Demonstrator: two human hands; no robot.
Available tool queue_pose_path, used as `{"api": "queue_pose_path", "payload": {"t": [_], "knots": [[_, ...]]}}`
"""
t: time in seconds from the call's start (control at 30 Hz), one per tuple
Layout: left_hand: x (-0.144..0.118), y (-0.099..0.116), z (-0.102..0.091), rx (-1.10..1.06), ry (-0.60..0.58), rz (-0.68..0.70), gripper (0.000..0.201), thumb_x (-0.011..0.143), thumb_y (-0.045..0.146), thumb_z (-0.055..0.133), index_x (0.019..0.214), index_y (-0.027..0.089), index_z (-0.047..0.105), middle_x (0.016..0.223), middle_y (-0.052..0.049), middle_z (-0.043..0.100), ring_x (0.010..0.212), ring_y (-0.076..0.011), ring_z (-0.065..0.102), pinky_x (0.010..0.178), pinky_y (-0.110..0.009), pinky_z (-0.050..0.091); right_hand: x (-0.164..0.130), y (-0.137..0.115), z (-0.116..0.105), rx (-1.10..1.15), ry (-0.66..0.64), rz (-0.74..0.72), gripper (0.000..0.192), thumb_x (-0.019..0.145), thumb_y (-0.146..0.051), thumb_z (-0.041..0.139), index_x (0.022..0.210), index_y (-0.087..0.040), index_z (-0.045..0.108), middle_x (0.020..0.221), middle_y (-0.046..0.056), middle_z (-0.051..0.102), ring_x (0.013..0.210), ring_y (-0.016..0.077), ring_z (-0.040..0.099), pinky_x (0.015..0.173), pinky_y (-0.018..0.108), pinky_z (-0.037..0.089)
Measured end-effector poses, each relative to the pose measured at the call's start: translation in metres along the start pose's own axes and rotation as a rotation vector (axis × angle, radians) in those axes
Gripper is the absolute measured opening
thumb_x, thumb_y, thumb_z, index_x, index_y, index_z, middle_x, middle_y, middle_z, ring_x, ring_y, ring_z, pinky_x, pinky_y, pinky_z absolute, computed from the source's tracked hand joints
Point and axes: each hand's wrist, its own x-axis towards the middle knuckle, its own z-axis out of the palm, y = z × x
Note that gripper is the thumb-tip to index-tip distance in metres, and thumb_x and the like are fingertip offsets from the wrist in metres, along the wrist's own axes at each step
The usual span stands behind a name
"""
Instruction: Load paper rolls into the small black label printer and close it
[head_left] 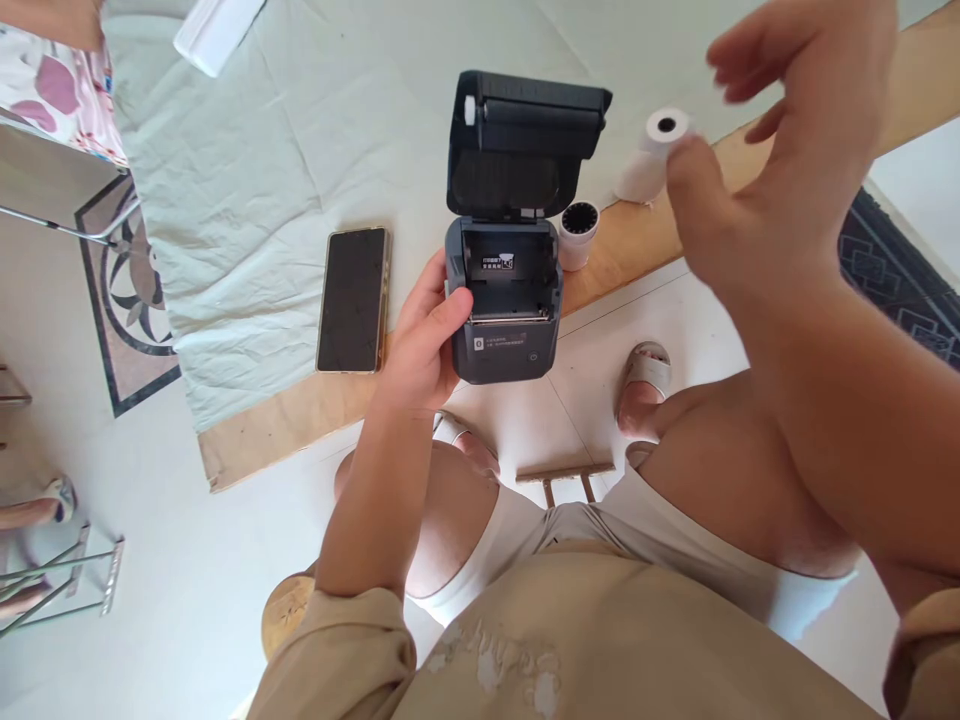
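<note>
My left hand (pixel 431 345) grips a dark portable label printer (pixel 504 350) by its left side, thumb on the front edge. The printer's lid (pixel 525 140) stands raised, with a black roller across it, and the paper bay inside holds no roll. My right hand (pixel 780 150) is raised at the right, fingers apart and holding nothing. Just left of its thumb, a white paper roll (pixel 641 175) lies on the table. A smaller white roll with a black core (pixel 579 245) stands beside the printer's right side.
A phone (pixel 352 300) lies on the pale green cloth (pixel 247 200) left of the printer. The wooden table edge (pixel 281 425) runs below. A white object (pixel 217 35) lies at the far left, near another person's arm (pixel 64 20). A stool (pixel 285 610) is beside me.
</note>
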Motion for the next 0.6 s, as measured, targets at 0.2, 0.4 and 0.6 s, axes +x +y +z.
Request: {"api": "queue_pose_path", "payload": {"t": [0.2,0.4,0.6], "knots": [[0.000,0.000,0.001,-0.004,0.001,0.021,0.040,0.090,0.052,0.077,0.122,0.028,0.075,0.134,0.000,0.076,0.159,-0.0310,0.044,0.127,-0.044,0.052,0.015,0.025,0.019,-0.172,-0.373,0.423,0.057,0.090,-0.024,0.070,0.144,-0.020,0.050,0.147,0.022,0.050,0.138,0.0366,0.051,0.122,0.061,0.036],[-0.002,0.002,0.001,-0.022,-0.027,-0.005,0.041,0.093,0.051,0.074,0.128,0.029,0.073,0.144,0.001,0.071,0.162,-0.0307,0.040,0.128,-0.046,0.052,0.015,0.022,0.021,-0.151,-0.362,0.448,0.040,0.090,-0.023,0.068,0.126,-0.027,0.053,0.140,0.015,0.057,0.132,0.0353,0.056,0.115,0.059,0.041],[-0.002,0.001,0.000,0.035,0.004,0.001,0.040,0.092,0.056,0.074,0.121,0.028,0.072,0.125,-0.002,0.078,0.148,-0.0326,0.059,0.113,-0.043,0.063,0.012,0.021,0.022,-0.011,-0.242,0.485,0.055,0.077,-0.016,0.075,0.124,-0.030,0.051,0.119,0.006,0.065,0.104,0.0252,0.061,0.100,0.051,0.048]]}}
